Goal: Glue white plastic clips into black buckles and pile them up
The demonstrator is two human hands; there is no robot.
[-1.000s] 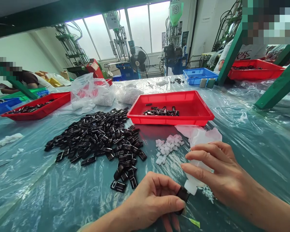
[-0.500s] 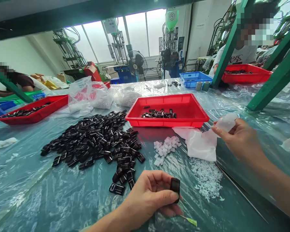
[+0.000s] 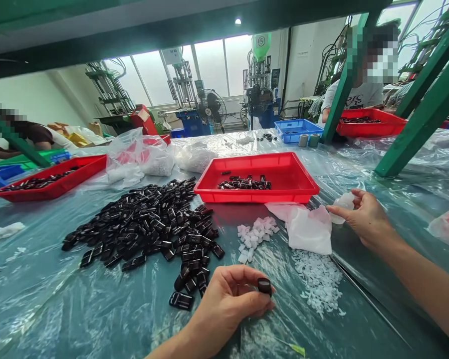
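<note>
My left hand (image 3: 228, 304) is low in the middle, fingers curled around a small black plastic piece (image 3: 264, 285) pinched at thumb and fingertips. My right hand (image 3: 362, 217) rests on the table at the right, closed on the end of a white plastic bag (image 3: 309, 227) that lies flat beside it. A big heap of black pieces (image 3: 149, 219) spreads to the left. A small pile of white blocks (image 3: 255, 235) and a scatter of tiny white bits (image 3: 318, 279) lie between my hands.
A red tray (image 3: 284, 189) with a few black pieces stands behind the bag. More red trays (image 3: 45, 189), clear bags (image 3: 142, 154) and a blue bin (image 3: 295, 129) sit farther back. Other people sit at far left and far right. Green frame legs (image 3: 419, 124) slant at right.
My right hand left the black piece, swung right with the white bag and lowered it to the table. Tiny white bits now lie scattered there. My left hand turned the black piece.
</note>
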